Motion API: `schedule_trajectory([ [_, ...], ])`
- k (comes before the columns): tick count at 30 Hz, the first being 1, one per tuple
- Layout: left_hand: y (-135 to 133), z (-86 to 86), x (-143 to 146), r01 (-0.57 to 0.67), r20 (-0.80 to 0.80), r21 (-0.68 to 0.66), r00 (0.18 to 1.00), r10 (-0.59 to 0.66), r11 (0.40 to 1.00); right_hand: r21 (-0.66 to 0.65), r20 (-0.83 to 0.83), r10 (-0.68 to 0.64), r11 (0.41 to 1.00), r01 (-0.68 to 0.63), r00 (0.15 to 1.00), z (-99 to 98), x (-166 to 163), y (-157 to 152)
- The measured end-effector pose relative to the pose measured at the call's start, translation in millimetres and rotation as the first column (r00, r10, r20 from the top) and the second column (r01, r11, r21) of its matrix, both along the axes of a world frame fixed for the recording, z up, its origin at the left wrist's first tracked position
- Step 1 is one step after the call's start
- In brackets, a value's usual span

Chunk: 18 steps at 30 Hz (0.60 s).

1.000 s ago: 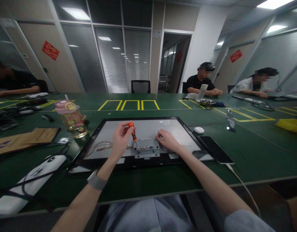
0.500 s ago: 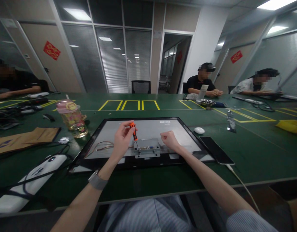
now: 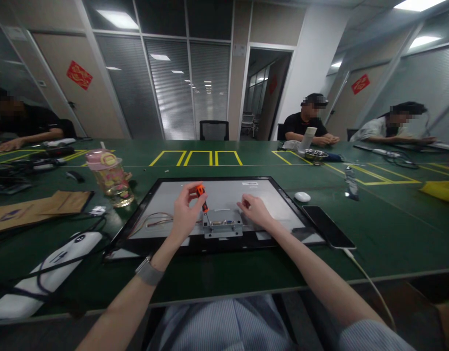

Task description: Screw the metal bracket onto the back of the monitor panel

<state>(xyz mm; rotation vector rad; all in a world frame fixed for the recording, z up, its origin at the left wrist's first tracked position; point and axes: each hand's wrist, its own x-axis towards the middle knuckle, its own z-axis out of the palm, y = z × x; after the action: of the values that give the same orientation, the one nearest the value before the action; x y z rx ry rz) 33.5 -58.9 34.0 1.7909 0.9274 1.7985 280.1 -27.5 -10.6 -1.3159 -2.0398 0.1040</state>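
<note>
A flat monitor panel (image 3: 268, 192) lies face down on the green table, its grey back up. My left hand (image 3: 184, 214) is closed round a small screwdriver (image 3: 201, 197) with an orange handle, tip down at the left end of a metal connector bracket (image 3: 222, 227) on the panel's near edge. My right hand (image 3: 254, 210) hovers over the panel just right of the bracket, fingers loosely curled with the fingertips apart, nothing visible in it. Thin coloured wires (image 3: 153, 220) run across the panel to the left of my left hand.
A pink drinking bottle (image 3: 109, 178) stands left of the panel, beside brown envelopes (image 3: 37, 207). A white case with black cables (image 3: 45, 278) lies at the near left. A phone (image 3: 328, 226) on a cable and a white mouse (image 3: 302, 197) sit to the right. Other people sit further along the table.
My right hand rose off the panel into a fist, then uncurled and hangs lower, nearer the bracket. My left hand kept the screwdriver at the bracket's left end.
</note>
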Motion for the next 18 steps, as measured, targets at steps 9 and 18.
schedule_trajectory([
  [9,-2.0,1.2,-0.5,-0.132,-0.042,0.091,0.99,0.136,0.987,-0.346,0.022,0.342,0.884,-0.314,0.939,10.6,-0.8,-11.2],
  [18,-2.5,1.1,-0.3,-0.013,-0.039,0.029,0.999,0.014,0.999,-0.517,-0.014,0.402,0.781,-0.351,0.916,18.7,6.6,-10.0],
])
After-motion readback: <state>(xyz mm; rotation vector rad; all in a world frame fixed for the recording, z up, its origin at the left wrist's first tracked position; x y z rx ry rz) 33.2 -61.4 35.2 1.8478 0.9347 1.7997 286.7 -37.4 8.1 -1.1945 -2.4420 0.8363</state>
